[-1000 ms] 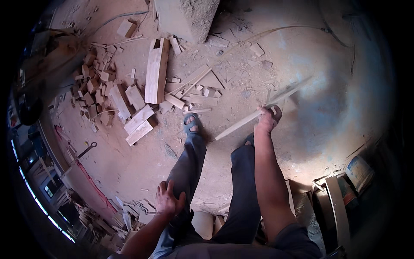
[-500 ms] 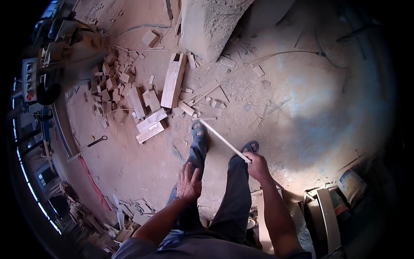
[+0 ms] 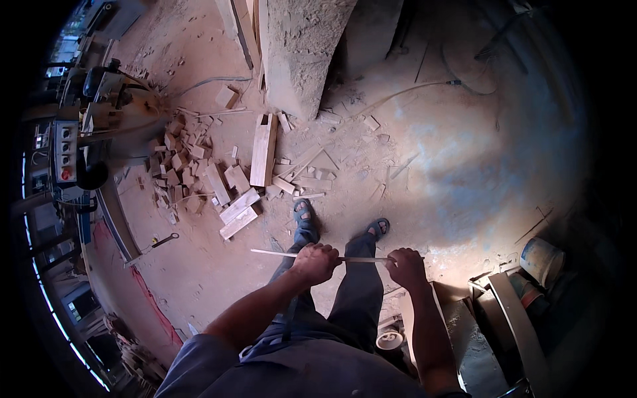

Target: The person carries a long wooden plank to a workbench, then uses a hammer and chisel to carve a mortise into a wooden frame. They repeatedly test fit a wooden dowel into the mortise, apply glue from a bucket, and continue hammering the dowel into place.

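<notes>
Where hands [image 3: 317, 263] [image 3: 406, 266] grip, slim wooden strip [image 3: 363, 259], straight

Dim light, floor [image 3: 434, 142] patchily lit, black fisheye rim

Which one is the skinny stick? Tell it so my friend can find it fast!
Find the dark trouser legs below the picture's middle. Across them, the left hand and right hand both grasp one thin, pale stick. It's long, slim and off the floor, unlike the chunky wood blocks lying there.
</notes>
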`<state>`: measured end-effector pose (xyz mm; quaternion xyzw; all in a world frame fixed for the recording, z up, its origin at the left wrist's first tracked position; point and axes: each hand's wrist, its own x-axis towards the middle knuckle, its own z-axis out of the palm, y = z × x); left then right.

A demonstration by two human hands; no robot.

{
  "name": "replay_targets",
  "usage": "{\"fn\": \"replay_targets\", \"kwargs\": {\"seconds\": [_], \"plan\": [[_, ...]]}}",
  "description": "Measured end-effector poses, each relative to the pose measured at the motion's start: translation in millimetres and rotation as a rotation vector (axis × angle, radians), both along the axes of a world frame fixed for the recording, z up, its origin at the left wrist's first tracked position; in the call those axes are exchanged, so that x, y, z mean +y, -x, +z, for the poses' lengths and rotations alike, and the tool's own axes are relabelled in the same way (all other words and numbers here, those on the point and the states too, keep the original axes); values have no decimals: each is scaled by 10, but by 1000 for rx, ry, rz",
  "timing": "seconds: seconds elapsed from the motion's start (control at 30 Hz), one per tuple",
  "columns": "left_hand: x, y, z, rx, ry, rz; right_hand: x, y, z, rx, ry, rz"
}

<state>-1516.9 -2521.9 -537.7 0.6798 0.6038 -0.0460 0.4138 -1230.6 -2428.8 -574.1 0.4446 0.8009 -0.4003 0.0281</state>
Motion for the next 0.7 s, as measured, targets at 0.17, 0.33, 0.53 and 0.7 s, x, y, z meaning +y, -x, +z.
{"fn": "replay_targets", "kwargs": {"seconds": [0.17,0.33,0.53,0.7], "plan": [[90,-72,473,30,108,152,-56,-310,369,-71,94,-62],[345,-407,1080,133,167,242,-29,-606,830,-11,-46,-166],[529,-977,1194,191,161,118,120,-1320,1326,138,-262,-154],[1057,-1662,960,3,-10,-94,260,-2022,1471,-56,-326,-225]]}}
